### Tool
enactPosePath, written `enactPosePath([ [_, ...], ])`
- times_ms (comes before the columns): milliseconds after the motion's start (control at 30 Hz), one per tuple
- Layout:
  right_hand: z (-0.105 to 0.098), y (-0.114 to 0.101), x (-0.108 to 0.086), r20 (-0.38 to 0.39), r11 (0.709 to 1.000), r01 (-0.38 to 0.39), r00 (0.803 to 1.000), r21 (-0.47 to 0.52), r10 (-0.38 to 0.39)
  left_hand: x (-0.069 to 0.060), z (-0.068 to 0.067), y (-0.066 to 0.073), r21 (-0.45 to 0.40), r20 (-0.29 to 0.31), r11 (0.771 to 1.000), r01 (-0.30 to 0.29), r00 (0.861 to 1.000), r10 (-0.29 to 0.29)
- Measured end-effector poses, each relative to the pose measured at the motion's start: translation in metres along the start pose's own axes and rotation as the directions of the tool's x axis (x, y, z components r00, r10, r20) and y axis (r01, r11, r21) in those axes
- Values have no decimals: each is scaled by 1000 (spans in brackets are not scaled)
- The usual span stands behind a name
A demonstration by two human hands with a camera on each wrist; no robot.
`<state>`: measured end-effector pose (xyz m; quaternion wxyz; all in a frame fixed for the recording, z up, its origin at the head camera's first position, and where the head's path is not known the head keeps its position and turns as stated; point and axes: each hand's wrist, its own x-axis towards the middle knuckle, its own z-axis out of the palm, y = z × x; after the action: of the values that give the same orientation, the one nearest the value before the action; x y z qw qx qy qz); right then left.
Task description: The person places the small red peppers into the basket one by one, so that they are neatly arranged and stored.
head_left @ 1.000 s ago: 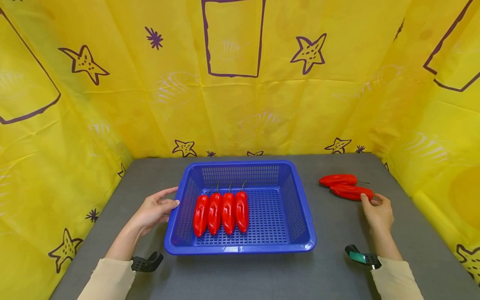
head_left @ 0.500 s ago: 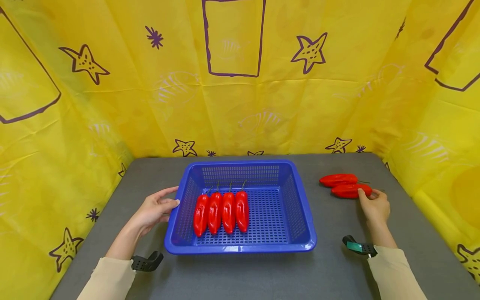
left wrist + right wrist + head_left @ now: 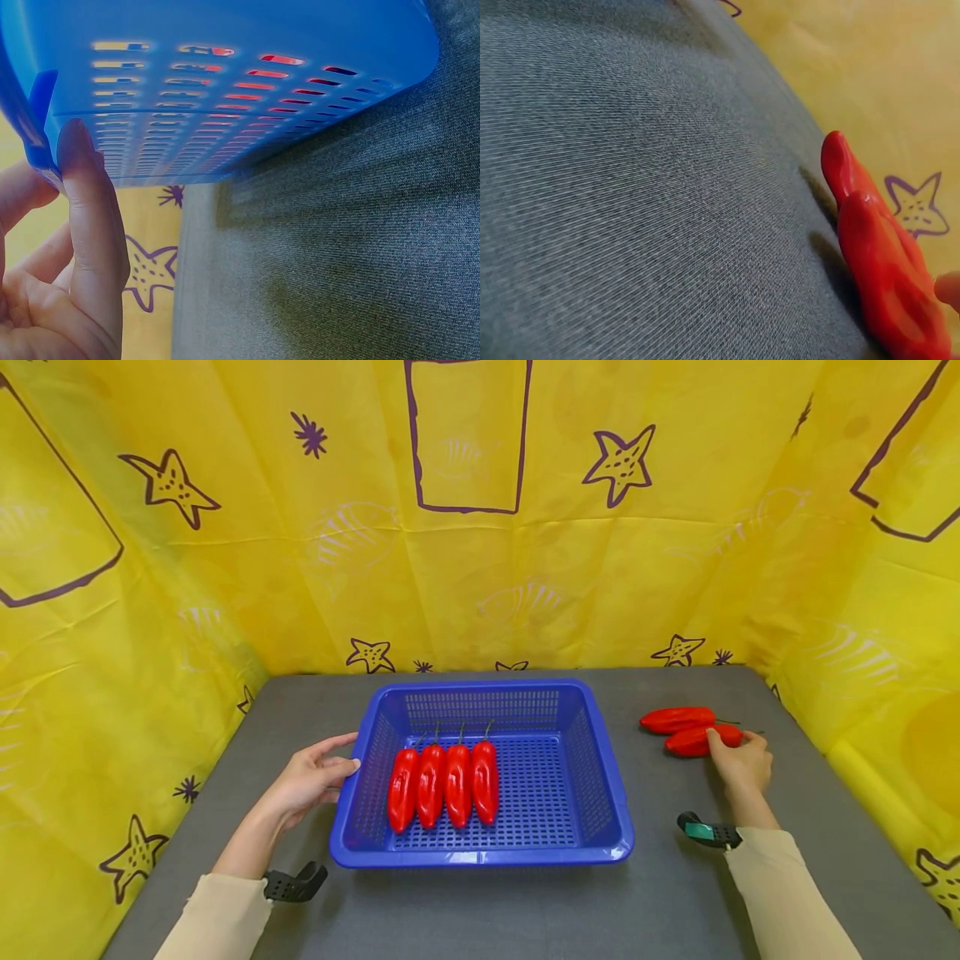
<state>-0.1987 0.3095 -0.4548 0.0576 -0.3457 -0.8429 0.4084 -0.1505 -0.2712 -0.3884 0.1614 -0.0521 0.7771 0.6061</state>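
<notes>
My left hand (image 3: 303,781) pinches the left rim of a blue plastic basket (image 3: 480,858), thumb outside and fingers beneath the lip, as the left wrist view shows. Inside the basket, several glossy red chili peppers (image 3: 457,785) lie side by side in a row, stems pointing away. On the right of the table, my right hand (image 3: 742,767) grips the nearer of two red chili peppers (image 3: 686,743) near its stem end, thumb on the near side. The farther chili pepper (image 3: 675,719) lies right behind it. Only a fingertip (image 3: 949,289) of this hand shows in the right wrist view.
The grey cloth-covered table (image 3: 570,910) carries the basket in its middle. Yellow curtains (image 3: 465,568) with starfish and fish prints enclose the back and both sides. Black bands with small mounts sit on both wrists.
The right hand has slid a little left and away along the nearer chili pepper, whose tip has shifted slightly. The left hand, basket and peppers in it have stayed put.
</notes>
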Motion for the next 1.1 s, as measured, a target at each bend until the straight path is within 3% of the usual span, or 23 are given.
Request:
enactPosePath([
  [200, 2, -3, 4, 29, 998, -45, 999, -39, 46, 0, 0, 0, -4, 2, 1000, -1, 1000, 1],
  [500, 1, -3, 6, 39, 998, -43, 998, -53, 45, 1, 0, -1, -3, 3, 1000, -2, 1000, 2],
  [900, -2, 1, 1, 21, 998, 52, 998, -26, -52, 1, 0, -2, -11, 3, 1000, -5, 1000, 5],
  [1100, -5, 0, -2, 58, 996, 87, 995, -31, -85, 1, 0, -3, -14, 3, 1000, -4, 1000, 4],
])
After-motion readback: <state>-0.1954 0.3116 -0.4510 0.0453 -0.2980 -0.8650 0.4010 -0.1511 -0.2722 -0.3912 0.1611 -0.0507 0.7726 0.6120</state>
